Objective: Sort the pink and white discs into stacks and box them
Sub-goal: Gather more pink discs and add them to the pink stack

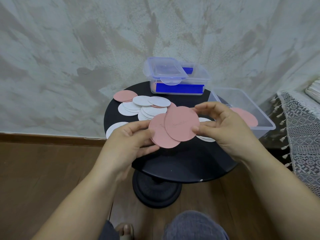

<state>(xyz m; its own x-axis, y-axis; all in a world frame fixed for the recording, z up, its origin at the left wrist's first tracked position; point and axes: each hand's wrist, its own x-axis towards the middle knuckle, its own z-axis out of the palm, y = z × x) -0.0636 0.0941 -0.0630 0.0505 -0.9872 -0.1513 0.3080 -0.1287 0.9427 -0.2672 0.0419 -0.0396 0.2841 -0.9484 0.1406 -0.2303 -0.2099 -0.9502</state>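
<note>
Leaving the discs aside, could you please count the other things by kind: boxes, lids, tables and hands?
Boxes: 2, the blue-trimmed box and the open tub
Lids: 1, the lid lying on that box
Tables: 1, the black table
Hands: 2, the left hand and the right hand, both holding pink discs
Total: 6

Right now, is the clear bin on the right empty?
Not empty: a pink disc lies in the bin, partly hidden behind the right hand.
</note>
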